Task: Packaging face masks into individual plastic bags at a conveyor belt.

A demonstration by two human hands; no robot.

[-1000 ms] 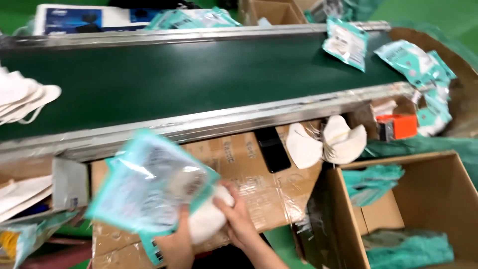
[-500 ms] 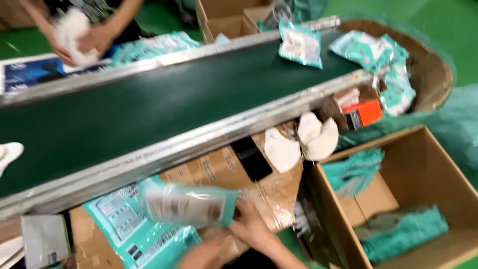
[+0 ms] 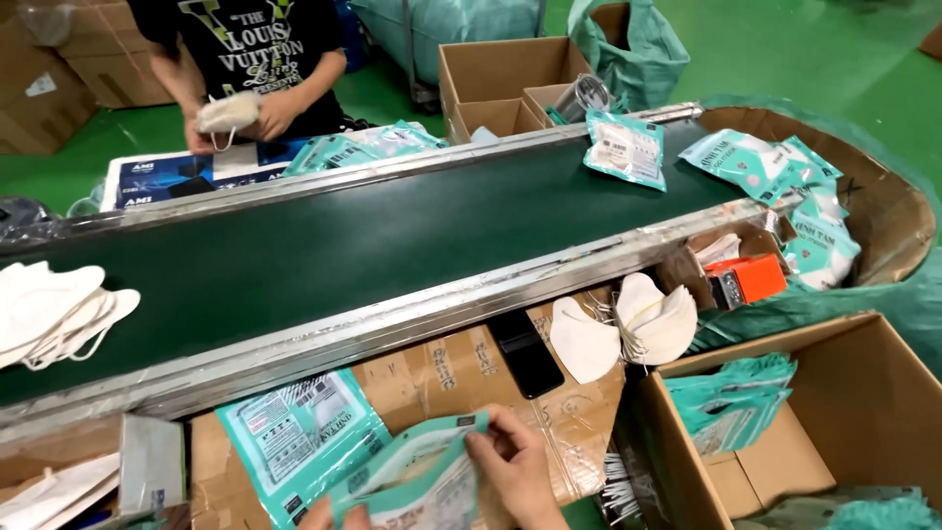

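My right hand (image 3: 517, 473) pinches the top edge of a teal and white pouch (image 3: 417, 486) at the bottom of the view, over a taped cardboard box (image 3: 461, 368). Only the fingertips of my left hand (image 3: 329, 514) show at the pouch's lower left, holding it too. More teal pouches (image 3: 299, 437) lie flat on the box to the left. Folded white masks (image 3: 628, 324) rest on the box's right end, beside a black phone (image 3: 525, 351).
A dark green conveyor belt (image 3: 373, 245) runs across, carrying a pouch (image 3: 626, 147) far right and white masks (image 3: 54, 309) at left. Across it another person's hands (image 3: 235, 113) hold a mask. Pouches pile in a brown bin (image 3: 814, 211). An open carton (image 3: 814, 432) with teal pouches stands right.
The view has tilted up, bringing the person across the belt into sight. The pouch I hold has dropped lower in the view and now stands upright between both hands.
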